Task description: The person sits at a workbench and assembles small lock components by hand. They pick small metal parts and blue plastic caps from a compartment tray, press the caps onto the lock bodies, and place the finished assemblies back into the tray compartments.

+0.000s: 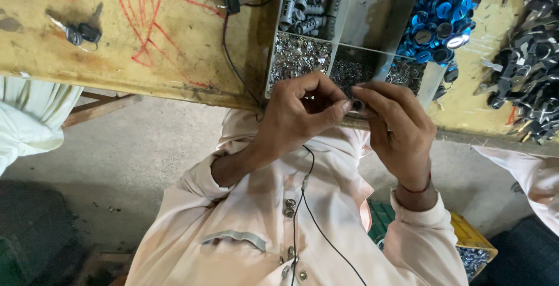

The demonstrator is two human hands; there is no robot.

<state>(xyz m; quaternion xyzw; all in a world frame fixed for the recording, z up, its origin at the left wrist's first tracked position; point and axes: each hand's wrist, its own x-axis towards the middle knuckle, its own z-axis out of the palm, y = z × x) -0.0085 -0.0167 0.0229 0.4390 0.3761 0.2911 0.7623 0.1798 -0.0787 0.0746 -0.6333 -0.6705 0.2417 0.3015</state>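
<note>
A small metal part (356, 105) sits pinched between both hands, just over the near edge of the divided tray (349, 15). Left hand (300, 114) curls over it, fingers clenched; right hand (396, 126) grips with fingers extended, wrists bent inward above the yellow surface (145, 36).

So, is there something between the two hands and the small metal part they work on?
Nothing visible. The left hand and right hand meet directly on the small metal part, fingertips pinching it, in front of the divided tray.
</note>
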